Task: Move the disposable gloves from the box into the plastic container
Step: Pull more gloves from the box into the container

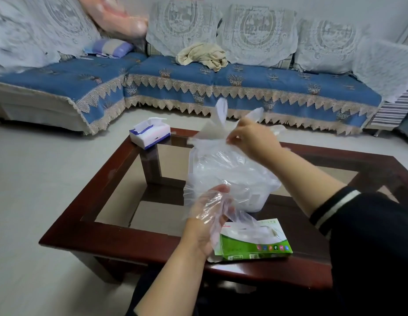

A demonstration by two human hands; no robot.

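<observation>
**A:** Right, status: the right hand (248,137) pinches the upper end of a bunch of thin clear disposable plastic gloves (223,156), up over the far side of the translucent white plastic container (251,195); the left hand (210,215) grips the lower end of the same film, down near the flat green-and-white cardboard glove box (255,245).

**B:** So both hands are closed on film?

**A:** Yes; right is a fingertip pinch, left has its fingers curled through the crumpled film; can't tell if that's one glove or several stuck together.

**B:** Which way does it run?

**A:** Long axis is roughly vertical with a tilt: top end high and far at the right hand, bottom end low and near at the left; the tail trails from the left hand down onto the box top.

**B:** Container relative to the grip?

**A:** Between the two hands and mostly behind the film; sits mid-way along the dark red wooden coffee table (89,197), just beyond the box.

**B:** Nearer hand?

**A:** Right is above the container mouth, I'd judge; left is nearer the box; so the next move probably lowers from the right while the left feeds the tail up; snag risk at the box slot.

**B:** Anything else on the table?

**A:** White-and-blue tissue box (150,134) at the far left corner, well apart.
</observation>
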